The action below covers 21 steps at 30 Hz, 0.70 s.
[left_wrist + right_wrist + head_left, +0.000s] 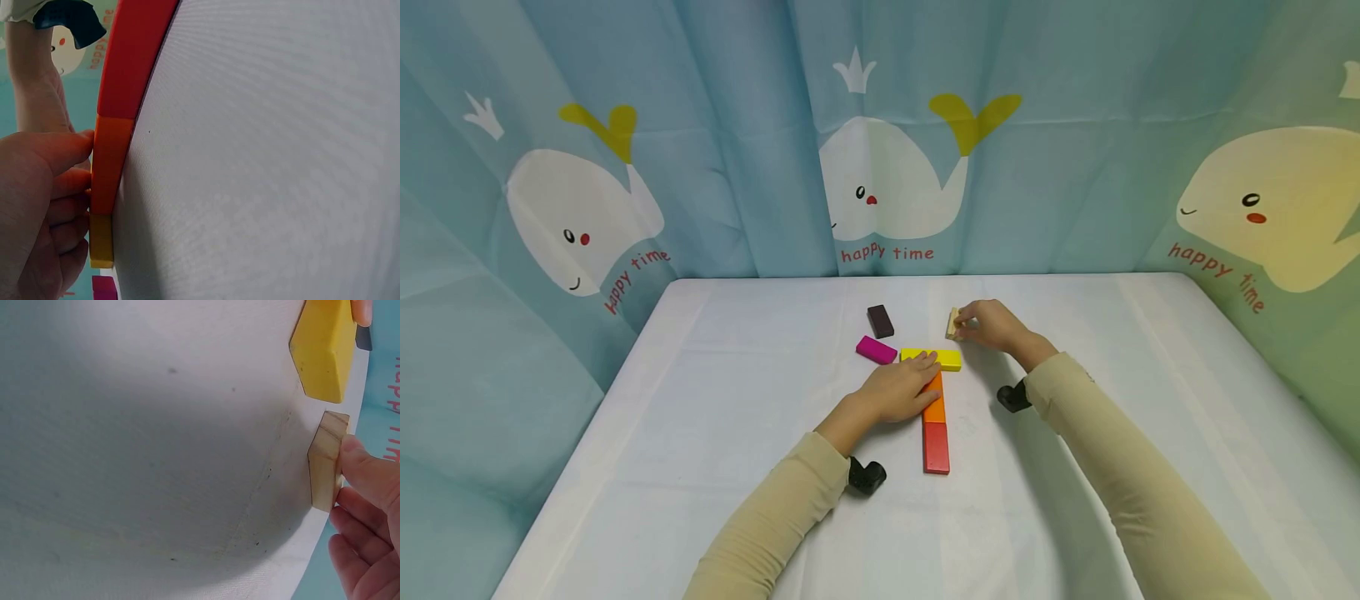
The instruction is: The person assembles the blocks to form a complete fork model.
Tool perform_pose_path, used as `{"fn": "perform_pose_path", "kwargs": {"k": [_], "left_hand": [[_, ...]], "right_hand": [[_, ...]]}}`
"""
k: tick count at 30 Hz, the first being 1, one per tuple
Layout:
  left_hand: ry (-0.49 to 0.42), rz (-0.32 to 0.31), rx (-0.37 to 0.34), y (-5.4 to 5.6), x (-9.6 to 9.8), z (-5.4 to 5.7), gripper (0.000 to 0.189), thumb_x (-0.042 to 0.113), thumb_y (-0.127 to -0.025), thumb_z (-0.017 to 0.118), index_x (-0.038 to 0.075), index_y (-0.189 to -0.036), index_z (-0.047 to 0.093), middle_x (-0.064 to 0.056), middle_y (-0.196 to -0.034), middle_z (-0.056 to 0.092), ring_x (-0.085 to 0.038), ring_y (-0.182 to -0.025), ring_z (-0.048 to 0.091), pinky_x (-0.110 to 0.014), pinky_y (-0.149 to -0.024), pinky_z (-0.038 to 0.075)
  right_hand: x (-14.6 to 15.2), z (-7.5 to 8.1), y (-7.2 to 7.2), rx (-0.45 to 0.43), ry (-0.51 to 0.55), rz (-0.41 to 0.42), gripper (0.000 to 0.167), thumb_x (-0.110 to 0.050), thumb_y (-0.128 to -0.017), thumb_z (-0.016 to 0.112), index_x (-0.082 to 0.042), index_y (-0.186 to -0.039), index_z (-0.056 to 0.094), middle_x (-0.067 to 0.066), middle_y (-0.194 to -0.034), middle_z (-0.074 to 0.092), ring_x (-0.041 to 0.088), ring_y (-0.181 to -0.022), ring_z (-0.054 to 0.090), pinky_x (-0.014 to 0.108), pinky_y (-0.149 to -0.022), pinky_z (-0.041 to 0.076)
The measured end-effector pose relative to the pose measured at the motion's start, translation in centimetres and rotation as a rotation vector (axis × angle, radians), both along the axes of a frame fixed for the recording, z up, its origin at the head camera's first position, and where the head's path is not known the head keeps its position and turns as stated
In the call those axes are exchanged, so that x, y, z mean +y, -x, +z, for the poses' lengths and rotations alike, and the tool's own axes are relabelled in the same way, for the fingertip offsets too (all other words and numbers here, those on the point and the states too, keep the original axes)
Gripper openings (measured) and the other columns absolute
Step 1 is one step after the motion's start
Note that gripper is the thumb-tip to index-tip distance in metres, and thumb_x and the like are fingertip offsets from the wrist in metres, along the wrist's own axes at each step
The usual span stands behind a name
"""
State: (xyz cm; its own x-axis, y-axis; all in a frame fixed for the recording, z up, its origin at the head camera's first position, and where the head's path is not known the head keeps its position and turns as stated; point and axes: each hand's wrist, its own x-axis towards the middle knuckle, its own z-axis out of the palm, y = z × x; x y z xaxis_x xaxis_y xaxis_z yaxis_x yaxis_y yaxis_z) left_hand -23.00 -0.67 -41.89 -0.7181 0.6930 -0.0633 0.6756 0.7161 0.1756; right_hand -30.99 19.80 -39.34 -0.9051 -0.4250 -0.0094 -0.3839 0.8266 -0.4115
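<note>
My left hand (895, 392) rests with its fingers laid over the orange block (935, 410) and the yellow block (950, 361). A red block (936, 450) joins the orange one end to end, making a straight strip, and the yellow block lies crosswise at its far end. In the left wrist view, the thumb touches the orange block (112, 162). Right of the yellow block, my right hand (992, 325) pinches a plain wooden block (325, 465) between thumb and fingers. That block stands close over the table, apart from the yellow one (322, 350).
A magenta block (876, 350) lies at an angle left of the yellow one. Behind it is a dark brown block (881, 321). The white-covered table (700, 400) ends at a blue curtain (760, 167) printed with whales. Black wrist mounts (867, 477) hang by both sleeves.
</note>
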Motion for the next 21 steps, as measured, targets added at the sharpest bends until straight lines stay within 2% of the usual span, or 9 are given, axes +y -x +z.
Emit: {"fn": "perform_pose_path", "kwargs": {"k": [7, 21], "left_hand": [[-0.004, -0.005, -0.002, -0.12, 0.01, 0.21, 0.052, 0.037, -0.097, 0.042, 0.01, -0.141, 0.039, -0.004, -0.147, 0.029, -0.015, -0.134, 0.024, -0.028, -0.107, 0.022], [0.003, -0.004, 0.0, -0.13, 0.01, 0.25, 0.052, 0.037, -0.097, 0.041, 0.01, -0.141, 0.038, -0.004, -0.147, 0.03, -0.015, -0.134, 0.024, -0.028, -0.107, 0.023]], "right_hand": [[0.16, -0.1, -0.15, -0.002, 0.007, -0.011, 0.028, -0.009, -0.083, 0.068, 0.007, -0.106, 0.066, 0.024, -0.116, 0.058, 0.037, -0.109, 0.052, 0.047, -0.096, 0.037], [0.38, -0.32, -0.36, 0.03, 0.028, 0.03, 0.026, -0.007, -0.083, 0.067, 0.009, -0.104, 0.066, 0.025, -0.114, 0.058, 0.038, -0.107, 0.053, 0.048, -0.094, 0.039]]}}
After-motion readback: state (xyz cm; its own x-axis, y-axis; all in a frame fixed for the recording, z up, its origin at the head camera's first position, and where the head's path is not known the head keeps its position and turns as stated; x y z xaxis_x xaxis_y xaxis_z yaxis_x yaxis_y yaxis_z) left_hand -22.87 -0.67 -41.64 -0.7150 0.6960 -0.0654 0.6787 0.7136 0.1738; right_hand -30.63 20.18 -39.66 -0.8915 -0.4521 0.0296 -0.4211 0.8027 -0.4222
